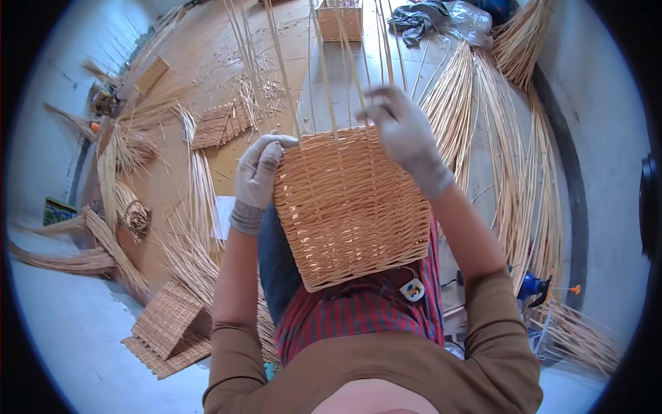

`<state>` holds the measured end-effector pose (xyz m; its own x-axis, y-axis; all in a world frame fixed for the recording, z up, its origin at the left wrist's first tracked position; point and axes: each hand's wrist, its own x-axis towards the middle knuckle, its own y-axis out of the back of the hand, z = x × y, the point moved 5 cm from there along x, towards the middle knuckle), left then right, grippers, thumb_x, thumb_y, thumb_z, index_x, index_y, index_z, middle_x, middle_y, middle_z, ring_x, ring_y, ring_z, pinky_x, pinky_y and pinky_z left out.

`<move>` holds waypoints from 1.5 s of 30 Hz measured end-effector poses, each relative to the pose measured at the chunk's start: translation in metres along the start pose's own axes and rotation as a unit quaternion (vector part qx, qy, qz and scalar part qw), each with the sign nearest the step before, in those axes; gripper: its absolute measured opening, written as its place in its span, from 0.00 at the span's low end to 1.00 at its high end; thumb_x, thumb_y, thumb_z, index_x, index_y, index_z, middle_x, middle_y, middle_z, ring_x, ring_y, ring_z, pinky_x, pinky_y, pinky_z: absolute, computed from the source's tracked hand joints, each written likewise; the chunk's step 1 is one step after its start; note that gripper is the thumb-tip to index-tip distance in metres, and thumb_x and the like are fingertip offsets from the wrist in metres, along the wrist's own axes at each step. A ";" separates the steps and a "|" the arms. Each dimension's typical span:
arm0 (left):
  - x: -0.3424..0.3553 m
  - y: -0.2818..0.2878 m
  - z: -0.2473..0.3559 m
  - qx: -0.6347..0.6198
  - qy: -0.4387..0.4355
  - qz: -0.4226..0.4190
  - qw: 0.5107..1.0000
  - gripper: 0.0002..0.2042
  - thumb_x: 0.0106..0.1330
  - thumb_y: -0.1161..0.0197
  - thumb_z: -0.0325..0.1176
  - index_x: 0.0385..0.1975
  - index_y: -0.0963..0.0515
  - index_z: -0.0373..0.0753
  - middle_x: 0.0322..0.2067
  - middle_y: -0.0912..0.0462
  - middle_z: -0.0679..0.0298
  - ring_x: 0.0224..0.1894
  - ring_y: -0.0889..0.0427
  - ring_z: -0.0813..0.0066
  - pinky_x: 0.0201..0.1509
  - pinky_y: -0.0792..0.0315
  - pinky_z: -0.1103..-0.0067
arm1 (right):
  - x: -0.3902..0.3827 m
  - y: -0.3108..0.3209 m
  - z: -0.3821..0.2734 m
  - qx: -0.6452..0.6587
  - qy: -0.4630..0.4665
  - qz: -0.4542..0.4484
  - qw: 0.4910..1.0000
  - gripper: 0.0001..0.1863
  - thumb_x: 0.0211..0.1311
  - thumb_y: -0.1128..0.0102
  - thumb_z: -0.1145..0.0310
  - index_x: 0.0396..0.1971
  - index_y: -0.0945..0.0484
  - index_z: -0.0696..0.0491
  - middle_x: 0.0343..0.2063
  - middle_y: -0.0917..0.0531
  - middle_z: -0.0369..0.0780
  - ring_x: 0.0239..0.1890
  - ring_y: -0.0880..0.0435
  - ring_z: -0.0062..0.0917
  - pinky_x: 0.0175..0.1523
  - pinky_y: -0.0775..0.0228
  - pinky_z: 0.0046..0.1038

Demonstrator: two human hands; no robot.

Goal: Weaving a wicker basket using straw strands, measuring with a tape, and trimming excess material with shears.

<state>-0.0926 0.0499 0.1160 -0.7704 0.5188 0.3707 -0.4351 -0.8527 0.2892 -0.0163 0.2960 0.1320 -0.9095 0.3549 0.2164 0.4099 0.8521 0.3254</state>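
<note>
A woven wicker basket [355, 207] rests tilted on my lap, one broad side facing up. Long pale stakes [325, 69] stick out from its far edge. My left hand [258, 172], in a whitish work glove, grips the far left corner of the weave, thumb on top. My right hand [400, 127], gloved too, is raised over the far right edge. Its fingers are curled in at one of the upright stakes and slightly blurred by motion. Light shows through small gaps in the lower weave.
Bundles of long wicker rods [507, 145] lie to the right. Woven panels [169, 321] are at the lower left, with others [222, 124] farther off. A small woven box [340, 21] stands at the far side, near grey cloth [418, 21]. A blue tool [534, 286] sits by my right elbow.
</note>
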 end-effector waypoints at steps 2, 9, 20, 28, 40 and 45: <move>0.007 -0.004 0.004 -0.037 -0.017 -0.039 0.998 0.14 0.76 0.49 0.36 0.42 0.18 0.34 0.37 0.17 0.69 0.40 0.25 0.85 0.49 0.31 0.85 | -0.017 0.001 0.016 0.105 0.005 0.009 0.994 0.15 0.69 0.41 0.66 0.52 0.25 0.54 0.39 0.12 0.41 0.41 0.13 0.26 0.48 0.22 0.28; 0.006 -0.008 -0.009 -0.019 0.017 -0.039 0.999 0.19 0.77 0.49 0.45 0.41 0.20 0.34 0.36 0.19 0.68 0.41 0.25 0.83 0.50 0.30 0.82 | 0.024 -0.009 -0.040 -0.387 0.212 0.029 0.897 0.40 0.55 0.28 0.64 0.68 0.35 0.41 0.51 0.19 0.41 0.45 0.16 0.28 0.42 0.22 0.24; 0.017 -0.009 0.022 0.029 -0.007 -0.166 0.986 0.16 0.75 0.50 0.25 0.59 0.24 0.35 0.37 0.21 0.71 0.36 0.31 0.88 0.46 0.33 0.88 | -0.056 -0.009 0.001 -0.382 0.278 0.109 0.874 0.33 0.57 0.40 0.36 0.59 0.22 0.39 0.61 0.28 0.49 0.67 0.33 0.50 0.73 0.49 0.49; 0.023 -0.006 0.003 -0.062 0.032 -0.096 0.993 0.23 0.73 0.44 0.24 0.68 0.34 0.41 0.44 0.19 0.68 0.46 0.25 0.85 0.54 0.30 0.86 | -0.080 0.008 0.005 -0.338 0.266 0.145 0.891 0.35 0.54 0.35 0.39 0.60 0.23 0.41 0.56 0.23 0.47 0.66 0.33 0.49 0.72 0.49 0.51; 0.028 -0.016 0.006 0.076 -0.057 0.041 0.995 0.29 0.63 0.32 0.27 0.65 0.31 0.41 0.54 0.23 0.60 0.57 0.24 0.70 0.66 0.32 0.72 | -0.303 0.005 0.103 -0.272 0.174 -0.147 0.935 0.18 0.51 0.29 0.57 0.42 0.17 0.47 0.34 0.17 0.39 0.41 0.17 0.34 0.48 0.28 0.37; -0.016 -0.071 0.081 0.317 -0.221 0.027 0.922 0.11 0.63 0.34 0.30 0.45 0.21 0.40 0.42 0.16 0.57 0.42 0.19 0.59 0.52 0.26 0.69 | -0.269 0.016 0.088 -0.029 0.050 -0.060 0.997 0.19 0.59 0.32 0.57 0.47 0.19 0.51 0.28 0.20 0.40 0.34 0.20 0.36 0.42 0.29 0.37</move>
<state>-0.0116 0.1071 0.1606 -0.4574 0.5708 0.6819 0.0658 -0.7430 0.6661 0.2291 0.2477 -0.0025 -0.9417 0.2095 0.2633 0.3053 0.8608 0.4071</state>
